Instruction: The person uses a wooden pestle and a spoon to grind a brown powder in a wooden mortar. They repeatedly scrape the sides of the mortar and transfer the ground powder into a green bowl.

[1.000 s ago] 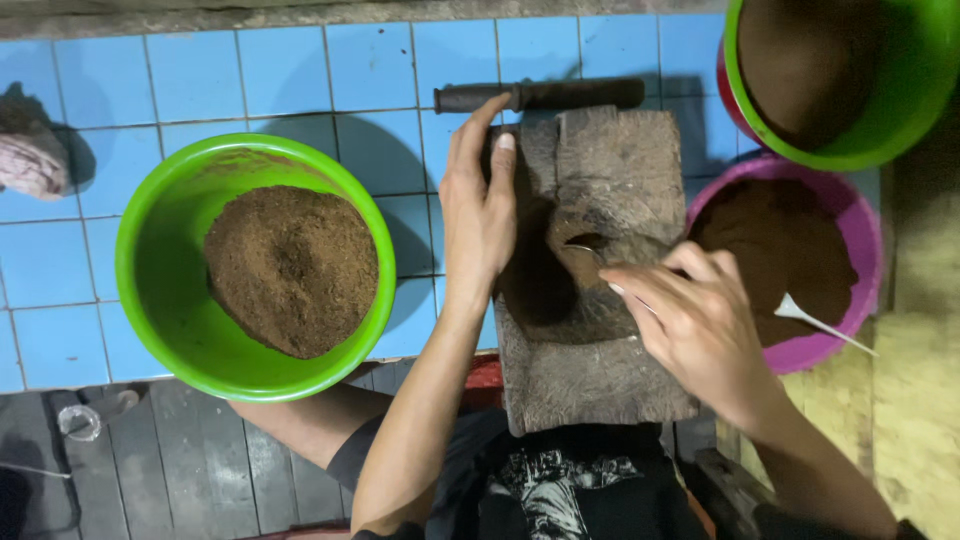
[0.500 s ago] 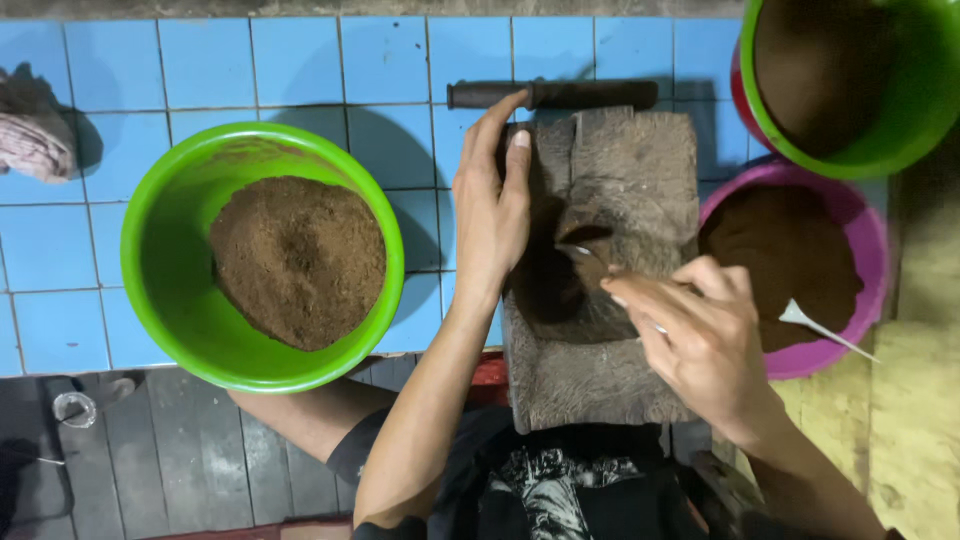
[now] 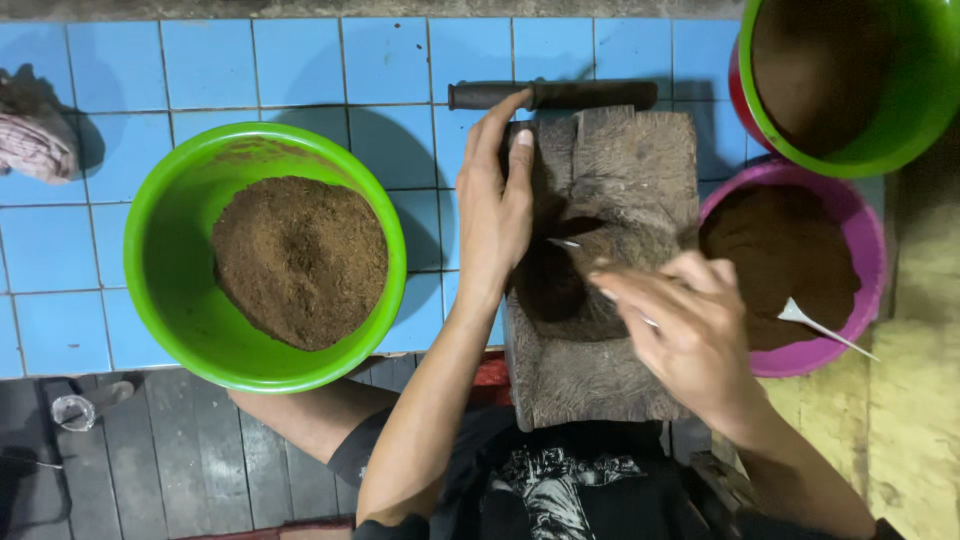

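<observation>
A worn wooden block [image 3: 610, 180] with a dark hollow [image 3: 565, 275] holding brown powder lies before me on the blue tiles. My left hand [image 3: 492, 210] rests flat against the block's left edge, fingers pointing away from me. My right hand [image 3: 685, 335] hovers over the block's right side, its fingers pinched on a thin metal tool [image 3: 566, 243] whose tip reaches over the hollow.
A green basin [image 3: 180, 320] of brown powder sits on the left. A pink basin [image 3: 845, 230] of brown powder with a white spoon [image 3: 822, 326] sits on the right, another green basin [image 3: 905, 120] above it. A dark handled tool [image 3: 555, 95] lies behind the block. A cloth [image 3: 35, 140] is at far left.
My right hand has shifted slightly along the block with the thin tool. My left hand stays against the block's left edge.
</observation>
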